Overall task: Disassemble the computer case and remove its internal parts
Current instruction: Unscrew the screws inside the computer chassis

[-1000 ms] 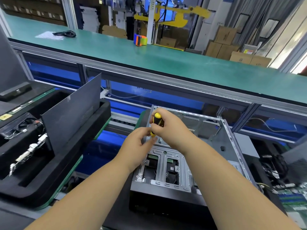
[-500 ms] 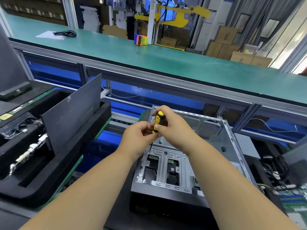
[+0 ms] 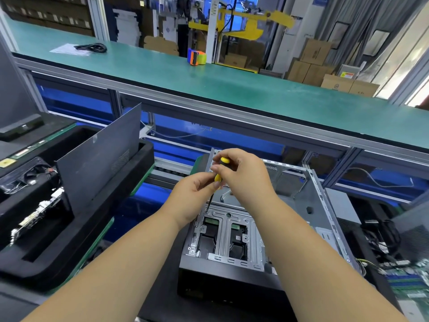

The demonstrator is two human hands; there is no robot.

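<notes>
both hands (image 3: pixel 243 175) (image 3: pixel 192 196) grip screwdriver (image 3: pixel 219 170) handle, tip on case (image 3: pixel 301 201) bracket screw.

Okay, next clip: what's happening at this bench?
A person is unscrewing something inside an open grey metal computer case. The right hand grips the yellow-and-black handle of a screwdriver, and the left hand pinches it lower down. The tip sits on a screw at the far left corner of the silver drive cage, which is still in the case. A dark grey side panel stands in the black foam tray to the left.
</notes>
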